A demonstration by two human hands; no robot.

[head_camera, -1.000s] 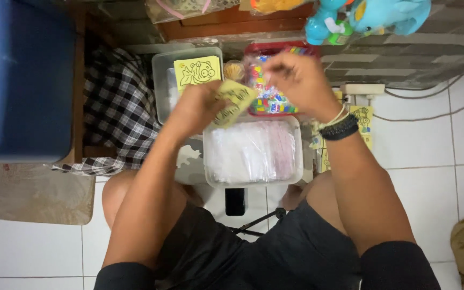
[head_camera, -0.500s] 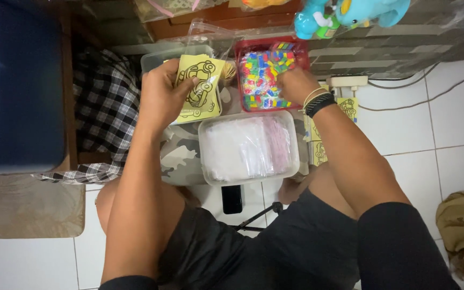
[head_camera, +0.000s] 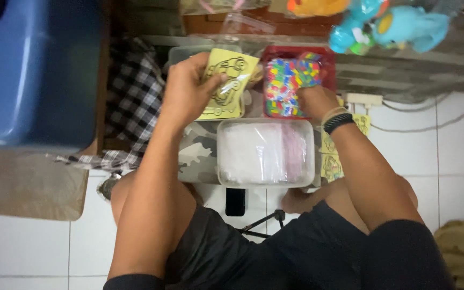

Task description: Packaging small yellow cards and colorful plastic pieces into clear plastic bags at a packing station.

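- The left hand (head_camera: pixel 189 91) pinches a yellow card (head_camera: pixel 225 83) in its grip; the card tilts, long axis running up and slightly right, over a clear tub (head_camera: pixel 189 53).
- The right hand (head_camera: pixel 313 101) dips into a red tray (head_camera: pixel 296 80) of many-coloured small pieces; its grip is hidden, so I cannot tell.
- A clear box (head_camera: pixel 265 153) nearer the person holds clear plastic bags.
- More yellow cards (head_camera: pixel 331 161) lie right of it.

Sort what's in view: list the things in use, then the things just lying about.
In use: left hand holding yellow card; right hand in red tray of colourful pieces.
Lying about: blue tub, checked cloth, blue toy, phone.
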